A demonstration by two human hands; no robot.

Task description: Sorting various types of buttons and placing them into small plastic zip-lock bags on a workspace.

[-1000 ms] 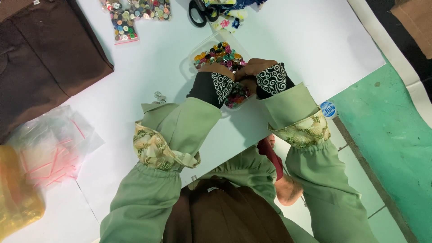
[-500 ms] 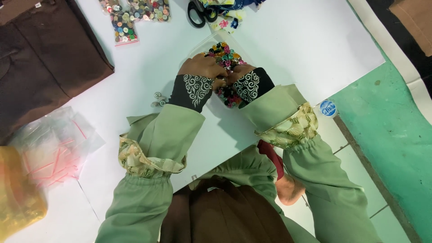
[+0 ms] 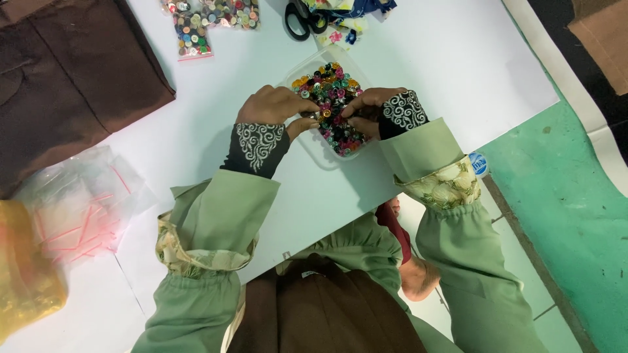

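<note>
Head view: scissors (image 3: 302, 14) behind button tray (image 3: 296, 77); brown cloth (image 3: 65, 72) left.

The buttons (image 3: 332, 104) in the clear tray (image 3: 307, 147) are a mix of red, green, yellow, pink and black. The surface (image 3: 445, 65) is white. Black cuffs (image 3: 256, 147) carry white swirl embroidery; the sleeves (image 3: 222, 216) are sage green. Brown cloth (image 3: 65, 78) lies beside black-handled scissors (image 3: 299, 13).

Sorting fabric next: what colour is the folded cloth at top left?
Dark brown folded cloth, plain, clearest in the head view.
</note>
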